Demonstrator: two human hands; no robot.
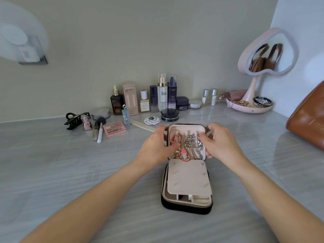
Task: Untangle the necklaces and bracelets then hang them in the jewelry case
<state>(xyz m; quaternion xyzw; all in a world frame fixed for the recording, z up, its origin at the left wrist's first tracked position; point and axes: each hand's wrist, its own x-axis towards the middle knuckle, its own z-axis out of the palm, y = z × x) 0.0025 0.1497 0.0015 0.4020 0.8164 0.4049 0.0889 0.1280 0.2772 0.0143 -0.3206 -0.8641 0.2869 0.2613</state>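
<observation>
Left hand point(156, 146), right hand point(221, 144) flank tangled chains point(192, 143).

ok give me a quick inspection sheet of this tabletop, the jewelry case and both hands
surface: grey marbled tabletop
job's things: jewelry case lies open; silver chains and a red cord with a pink charm lie tangled in its far half; beige earring panel covers the near half
clutter: cosmetic bottles along the wall, hair claw, eyeshadow palette, heart mirror, brown bag at the right
hands: left hand at the case's left side, fingertips at the tangle, grip unclear; right hand has fingers curled on the silver chains
cables: nothing seen
surroundings: plain wall; blurred white object at upper left
</observation>
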